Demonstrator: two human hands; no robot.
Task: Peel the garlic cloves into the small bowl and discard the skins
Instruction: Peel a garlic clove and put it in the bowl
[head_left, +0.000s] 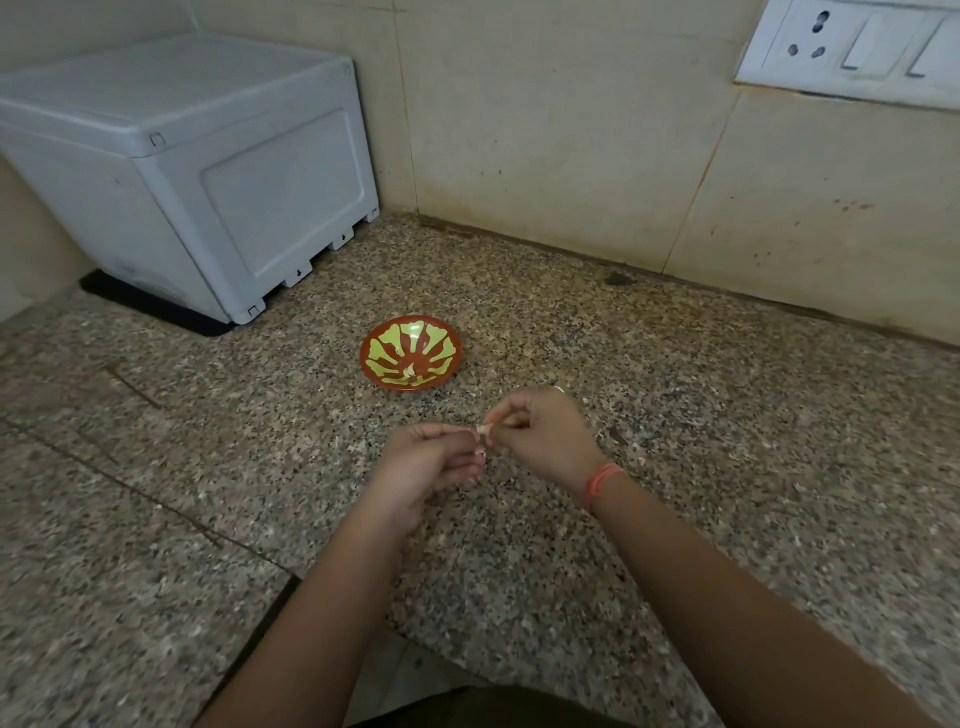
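A small red bowl (410, 353) with a yellow-green pattern stands on the speckled granite counter (675, 415), with one pale garlic clove (410, 370) lying in it. Just in front of the bowl my two hands meet above the counter. My right hand (545, 431) pinches a small garlic clove (484, 430) between thumb and fingers. My left hand (431, 462) has its curled fingertips on the same clove from the left and below. Most of the clove is hidden by my fingers.
A grey plastic appliance (197, 171) on a black mat fills the back left corner. Tiled walls close off the back, with a white socket and switch plate (857, 47) at top right. The counter's front edge runs near my forearms.
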